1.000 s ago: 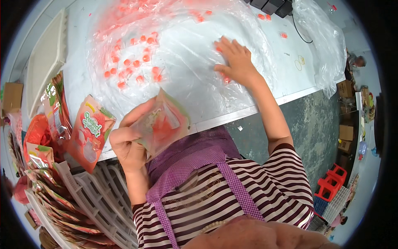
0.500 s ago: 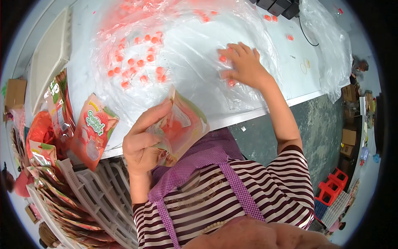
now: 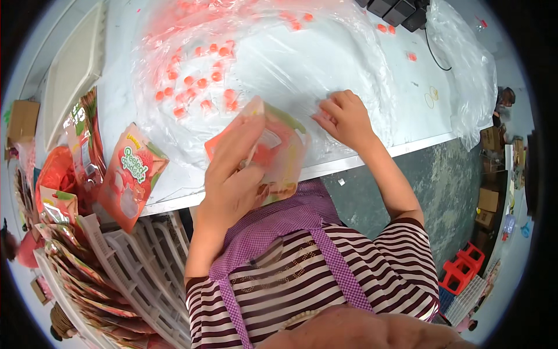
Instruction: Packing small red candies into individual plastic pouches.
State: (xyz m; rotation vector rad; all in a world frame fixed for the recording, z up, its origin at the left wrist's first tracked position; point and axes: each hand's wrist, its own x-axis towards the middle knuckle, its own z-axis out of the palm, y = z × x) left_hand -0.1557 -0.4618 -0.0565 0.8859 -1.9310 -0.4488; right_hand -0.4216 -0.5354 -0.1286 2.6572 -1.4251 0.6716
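My left hand [image 3: 229,171] grips a peach-coloured candy pouch [image 3: 285,166] with a clear panel, tilted over the table's front edge. Reddish pieces show through the panel. To the right of it, my right hand [image 3: 347,121] is closed just above the clear plastic sheet [image 3: 279,72]. Its curled fingers mostly hide what they hold; small red candies lay under them a moment before. Several individually wrapped red candies [image 3: 201,83] lie scattered on the sheet, left of centre.
Another printed pouch [image 3: 131,180] lies at the table's left front corner. Below it, a white plastic crate [image 3: 125,262] holds a row of filled pouches [image 3: 87,273]. Dark boxes [image 3: 398,11] with a cable sit at the back right. Red plastic stools [image 3: 463,267] stand on the floor.
My right hand has closed and drawn nearer to me; the candies beneath it are gone from the sheet. My left hand and the pouch have shifted right, toward my right hand.
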